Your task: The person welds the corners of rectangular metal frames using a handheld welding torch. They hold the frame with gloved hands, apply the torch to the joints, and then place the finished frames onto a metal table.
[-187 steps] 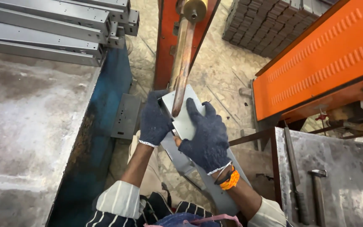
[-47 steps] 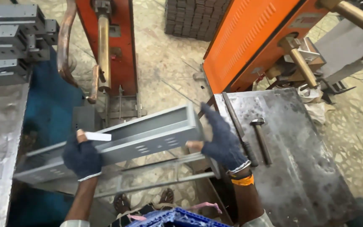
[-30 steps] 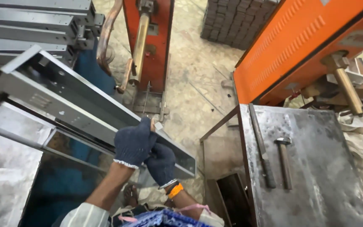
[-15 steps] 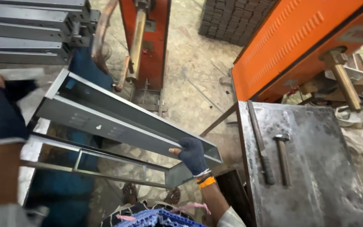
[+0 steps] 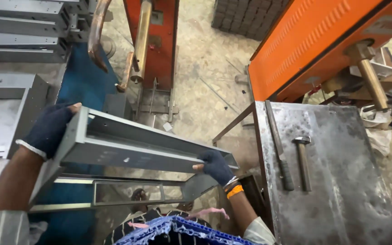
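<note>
A long grey sheet-metal frame (image 5: 132, 152), box-shaped with open cut-outs, hangs level across the lower middle of the head view. My left hand (image 5: 51, 127), in a dark blue glove, grips its left end. My right hand (image 5: 216, 167), also gloved and wearing an orange wristband, grips its right end near the corner. The frame's lower rail (image 5: 114, 195) shows beneath, above my lap.
A steel table (image 5: 341, 190) at right carries a hammer (image 5: 301, 161) and a long flat file (image 5: 278, 145). Orange machines (image 5: 314, 41) stand behind it and at centre top (image 5: 157, 41). More grey frames (image 5: 19, 31) are stacked at upper left, with another frame (image 5: 5, 113) lying at left. Concrete floor between.
The frame has swung down from tilted to nearly level. My left hand has come back into view on its left end; my right hand has slid along to the right end.
</note>
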